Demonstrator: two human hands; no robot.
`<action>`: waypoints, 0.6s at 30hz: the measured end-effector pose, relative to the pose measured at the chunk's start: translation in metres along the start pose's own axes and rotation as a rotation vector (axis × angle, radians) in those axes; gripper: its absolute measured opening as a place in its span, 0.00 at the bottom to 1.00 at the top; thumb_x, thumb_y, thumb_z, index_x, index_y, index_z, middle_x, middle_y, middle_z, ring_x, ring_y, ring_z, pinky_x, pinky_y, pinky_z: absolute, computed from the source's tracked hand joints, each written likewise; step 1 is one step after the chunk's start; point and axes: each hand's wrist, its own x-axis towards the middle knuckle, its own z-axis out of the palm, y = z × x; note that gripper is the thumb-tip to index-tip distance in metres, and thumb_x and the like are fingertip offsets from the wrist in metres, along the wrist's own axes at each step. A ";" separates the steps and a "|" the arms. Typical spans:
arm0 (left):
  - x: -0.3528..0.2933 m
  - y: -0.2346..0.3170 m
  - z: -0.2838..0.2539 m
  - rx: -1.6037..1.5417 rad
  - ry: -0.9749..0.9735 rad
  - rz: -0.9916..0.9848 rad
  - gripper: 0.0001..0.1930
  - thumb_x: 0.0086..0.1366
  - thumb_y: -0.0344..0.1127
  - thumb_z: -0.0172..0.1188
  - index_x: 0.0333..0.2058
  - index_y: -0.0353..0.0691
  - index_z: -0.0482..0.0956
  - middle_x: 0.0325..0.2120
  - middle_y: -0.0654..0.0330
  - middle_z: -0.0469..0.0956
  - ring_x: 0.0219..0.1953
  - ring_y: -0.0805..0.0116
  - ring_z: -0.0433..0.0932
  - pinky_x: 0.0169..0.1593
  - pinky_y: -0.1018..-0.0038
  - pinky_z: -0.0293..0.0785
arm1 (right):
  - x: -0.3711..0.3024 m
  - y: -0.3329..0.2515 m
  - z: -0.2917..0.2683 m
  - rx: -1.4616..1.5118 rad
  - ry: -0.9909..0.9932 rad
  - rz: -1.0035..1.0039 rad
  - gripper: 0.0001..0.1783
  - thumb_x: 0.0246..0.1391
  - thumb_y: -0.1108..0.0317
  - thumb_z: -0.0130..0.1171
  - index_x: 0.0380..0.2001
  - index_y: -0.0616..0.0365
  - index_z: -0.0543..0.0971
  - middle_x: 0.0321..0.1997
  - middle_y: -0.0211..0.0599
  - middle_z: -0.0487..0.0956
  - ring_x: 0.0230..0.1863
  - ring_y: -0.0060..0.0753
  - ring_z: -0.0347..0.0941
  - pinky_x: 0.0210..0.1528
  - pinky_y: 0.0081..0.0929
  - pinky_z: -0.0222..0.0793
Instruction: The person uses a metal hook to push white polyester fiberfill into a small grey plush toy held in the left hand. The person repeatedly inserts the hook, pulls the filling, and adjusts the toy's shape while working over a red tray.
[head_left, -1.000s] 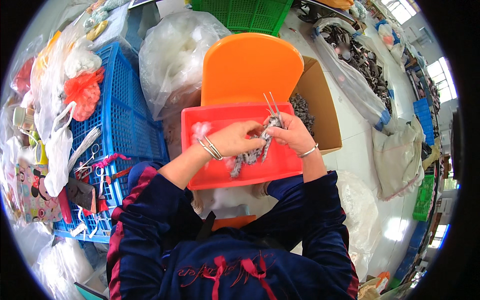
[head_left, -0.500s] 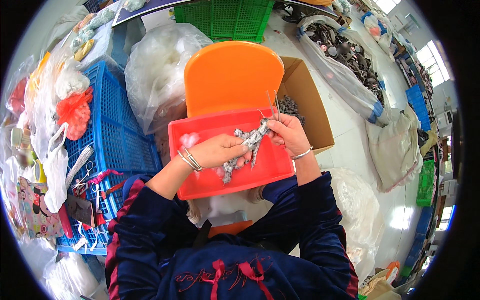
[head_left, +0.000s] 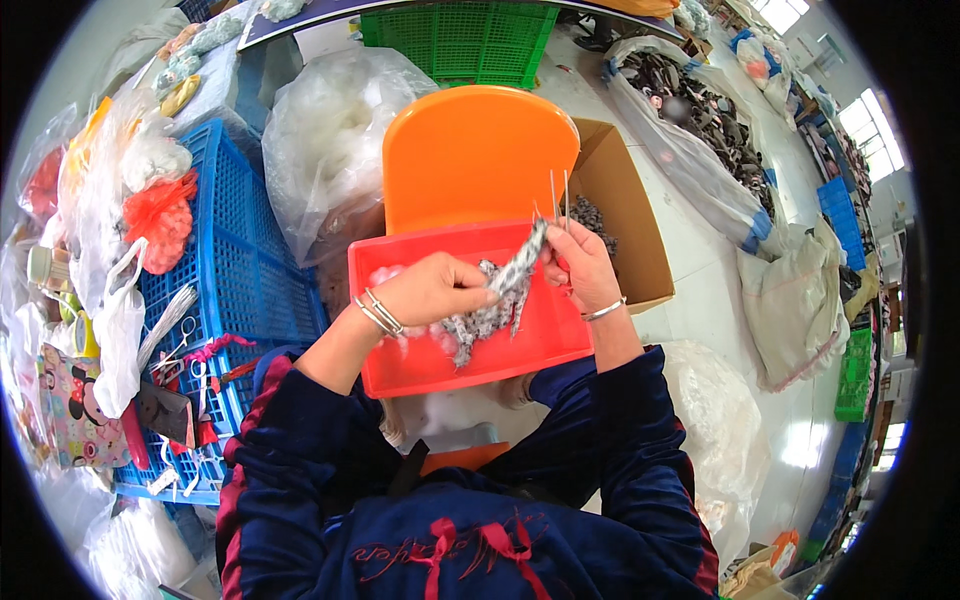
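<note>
My left hand (head_left: 437, 290) is closed in a pinch on a grey-and-white spotted plush piece (head_left: 520, 262), long and narrow like an unstuffed toy skin. At its upper end, my right hand (head_left: 583, 262) grips the same piece between thumb and fingers. Two thin metal prongs (head_left: 566, 192), like tweezers, rise from the right fingers. Limp parts of spotted plush (head_left: 478, 322) hang below the left fingers over a red plastic tray (head_left: 540, 345) by my lap. Pinkish-white stuffing (head_left: 388, 274) lies in the tray, partly behind my left hand.
An orange chair (head_left: 480, 150) stands beyond the tray, beside a cardboard box (head_left: 640, 240) holding more spotted pieces. Blue crates (head_left: 235, 250) on the left carry scissors (head_left: 183, 335) and bags. A clear bag of white stuffing (head_left: 335, 130) and a sack of dark pieces (head_left: 690, 120) stand farther off.
The upper part of the plush piece now stretches straighter between my hands. The metal prongs point more upright. The whole view has shifted slightly, moving the tray and chair a little right.
</note>
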 end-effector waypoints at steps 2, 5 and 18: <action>0.000 0.006 -0.003 -0.161 0.184 -0.041 0.11 0.64 0.38 0.60 0.30 0.36 0.81 0.19 0.70 0.74 0.22 0.83 0.67 0.28 0.81 0.66 | 0.000 -0.006 0.009 -0.070 -0.043 -0.052 0.06 0.62 0.69 0.51 0.38 0.60 0.72 0.25 0.29 0.73 0.19 0.15 0.60 0.22 0.15 0.57; -0.001 0.012 -0.008 -0.303 0.418 -0.011 0.09 0.64 0.36 0.60 0.35 0.35 0.81 0.25 0.65 0.80 0.27 0.81 0.76 0.31 0.83 0.70 | 0.001 0.005 0.011 -0.251 -0.099 -0.067 0.07 0.64 0.69 0.46 0.39 0.61 0.72 0.25 0.29 0.73 0.21 0.16 0.62 0.24 0.14 0.58; -0.006 0.020 -0.013 -0.449 0.549 0.032 0.08 0.63 0.30 0.57 0.37 0.31 0.78 0.32 0.57 0.82 0.35 0.69 0.83 0.34 0.78 0.77 | -0.008 0.000 0.017 -0.615 -0.195 -0.199 0.04 0.57 0.72 0.59 0.33 0.62 0.76 0.25 0.20 0.71 0.27 0.10 0.62 0.28 0.13 0.59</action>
